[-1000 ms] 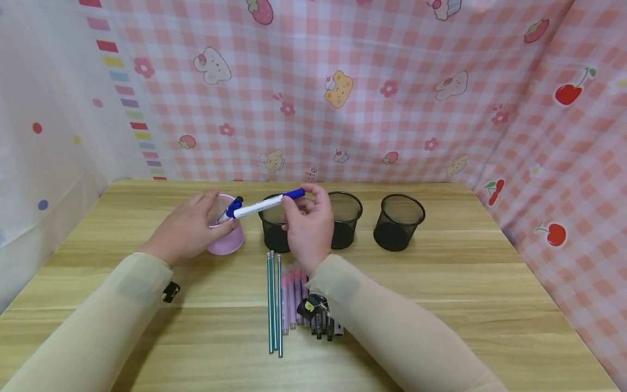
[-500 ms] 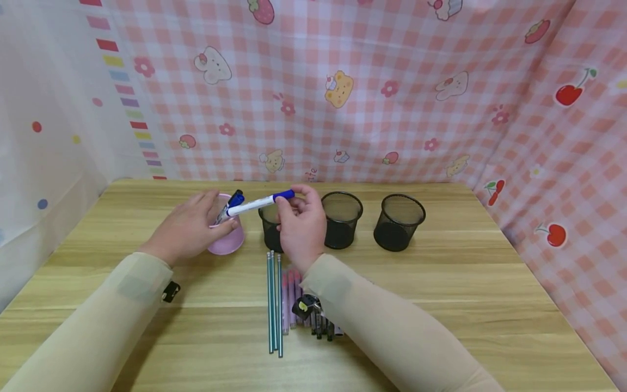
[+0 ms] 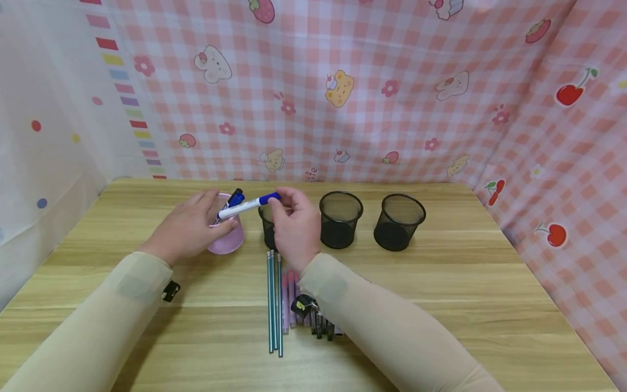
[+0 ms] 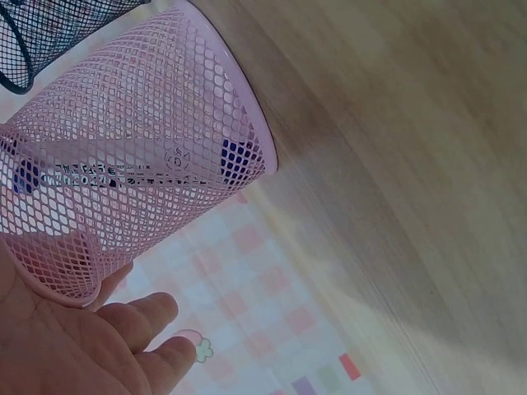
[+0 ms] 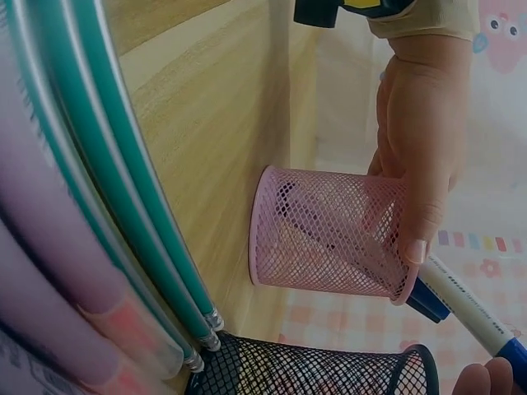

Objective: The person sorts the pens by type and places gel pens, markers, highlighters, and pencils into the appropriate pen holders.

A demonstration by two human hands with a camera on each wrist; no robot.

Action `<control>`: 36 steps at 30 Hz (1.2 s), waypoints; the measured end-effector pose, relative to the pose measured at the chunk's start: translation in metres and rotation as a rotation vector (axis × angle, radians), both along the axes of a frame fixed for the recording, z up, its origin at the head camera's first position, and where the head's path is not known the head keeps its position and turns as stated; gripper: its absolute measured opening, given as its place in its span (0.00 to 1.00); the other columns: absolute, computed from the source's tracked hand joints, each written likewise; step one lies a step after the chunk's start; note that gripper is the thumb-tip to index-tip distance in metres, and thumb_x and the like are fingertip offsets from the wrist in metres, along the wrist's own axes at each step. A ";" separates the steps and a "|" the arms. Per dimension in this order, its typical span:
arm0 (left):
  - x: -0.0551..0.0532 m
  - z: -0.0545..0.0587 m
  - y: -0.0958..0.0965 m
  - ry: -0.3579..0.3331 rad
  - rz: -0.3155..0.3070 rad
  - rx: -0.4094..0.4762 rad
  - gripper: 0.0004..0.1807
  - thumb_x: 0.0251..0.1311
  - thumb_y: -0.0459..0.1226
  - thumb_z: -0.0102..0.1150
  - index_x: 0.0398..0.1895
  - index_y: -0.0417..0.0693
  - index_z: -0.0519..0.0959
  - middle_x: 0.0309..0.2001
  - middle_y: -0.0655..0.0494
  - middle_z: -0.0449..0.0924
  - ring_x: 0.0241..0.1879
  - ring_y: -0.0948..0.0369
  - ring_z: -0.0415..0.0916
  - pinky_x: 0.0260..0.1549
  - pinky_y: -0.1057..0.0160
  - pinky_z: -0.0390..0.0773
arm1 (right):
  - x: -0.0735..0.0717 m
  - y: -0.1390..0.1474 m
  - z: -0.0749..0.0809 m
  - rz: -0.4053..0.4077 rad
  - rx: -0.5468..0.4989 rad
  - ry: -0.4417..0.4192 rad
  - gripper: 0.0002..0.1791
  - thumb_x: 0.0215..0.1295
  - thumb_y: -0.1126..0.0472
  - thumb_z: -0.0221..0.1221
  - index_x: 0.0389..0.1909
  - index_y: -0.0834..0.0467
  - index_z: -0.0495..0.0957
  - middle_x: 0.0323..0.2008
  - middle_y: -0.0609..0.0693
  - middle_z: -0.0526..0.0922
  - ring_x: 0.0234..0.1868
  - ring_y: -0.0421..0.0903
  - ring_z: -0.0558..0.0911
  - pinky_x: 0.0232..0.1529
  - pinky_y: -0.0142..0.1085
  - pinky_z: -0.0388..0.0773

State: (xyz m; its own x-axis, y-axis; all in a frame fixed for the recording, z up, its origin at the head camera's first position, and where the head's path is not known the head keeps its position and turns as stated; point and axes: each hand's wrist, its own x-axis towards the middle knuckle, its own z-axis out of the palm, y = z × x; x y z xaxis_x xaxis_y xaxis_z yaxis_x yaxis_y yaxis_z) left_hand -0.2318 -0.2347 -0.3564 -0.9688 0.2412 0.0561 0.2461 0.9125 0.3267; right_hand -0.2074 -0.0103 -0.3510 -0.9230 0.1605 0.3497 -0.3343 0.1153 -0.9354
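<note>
My left hand (image 3: 186,226) holds a pink mesh pen holder (image 3: 227,244) at its rim, thumb on the near side and fingers around the far side. A marker with a blue cap (image 3: 237,198) leans inside it, and a dark cap shows beside that one. Between thumb and fingers, my right hand (image 3: 300,228) pinches a white whiteboard marker (image 3: 240,208) by its blue cap end. The marker slants down to the left, its lower end at the holder's mouth. In the right wrist view the left thumb lies over the rim of the pink holder (image 5: 329,234), near the white marker (image 5: 461,300).
Three black mesh pen holders stand in a row to the right: one (image 3: 268,231) partly behind my right hand, then a middle one (image 3: 339,237) and a right one (image 3: 394,237). Green pencils (image 3: 274,305), pinkish-purple pens (image 3: 289,305) and black pens (image 3: 320,326) lie in front.
My right hand has moved left with the white marker, bringing its lower end from beside the pink holder to over its mouth. My left hand has stayed in place.
</note>
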 end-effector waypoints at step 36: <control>0.000 0.000 0.001 -0.013 0.026 0.008 0.59 0.67 0.76 0.42 0.84 0.41 0.52 0.80 0.34 0.57 0.77 0.35 0.59 0.75 0.27 0.57 | 0.001 -0.010 0.003 0.059 0.277 -0.112 0.14 0.76 0.57 0.63 0.56 0.55 0.88 0.48 0.50 0.91 0.25 0.35 0.82 0.27 0.28 0.81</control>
